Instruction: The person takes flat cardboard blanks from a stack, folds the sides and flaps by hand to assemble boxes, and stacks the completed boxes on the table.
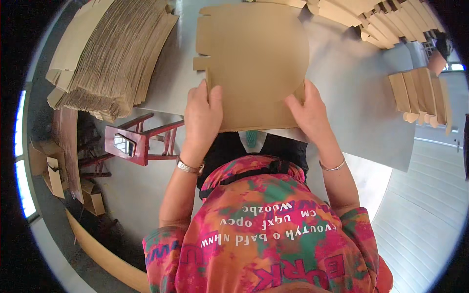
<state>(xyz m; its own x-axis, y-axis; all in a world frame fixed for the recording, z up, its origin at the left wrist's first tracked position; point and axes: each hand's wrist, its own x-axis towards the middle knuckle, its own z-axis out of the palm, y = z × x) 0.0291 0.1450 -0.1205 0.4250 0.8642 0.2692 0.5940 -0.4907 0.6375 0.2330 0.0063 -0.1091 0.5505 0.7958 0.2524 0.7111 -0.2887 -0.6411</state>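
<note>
A brown cardboard box blank (254,63) lies before me on the grey table (342,110), its near edge at the table's front. Slots and tabs run along its left side, and one small flap there stands raised. My left hand (202,110) is closed on that left edge, thumb on the inner side of the raised flap. At the right edge, my right hand (310,110) grips a folded-up side flap between thumb and fingers. Part of each flap is hidden by my fingers.
A tall stack of flat cardboard blanks (115,53) stands on the table's left. Folded cardboard pieces (422,95) stand in a row at the right, with more (391,22) at the far right. A red wooden stool (139,144) stands on the floor at left, near open cardboard boxes (93,198).
</note>
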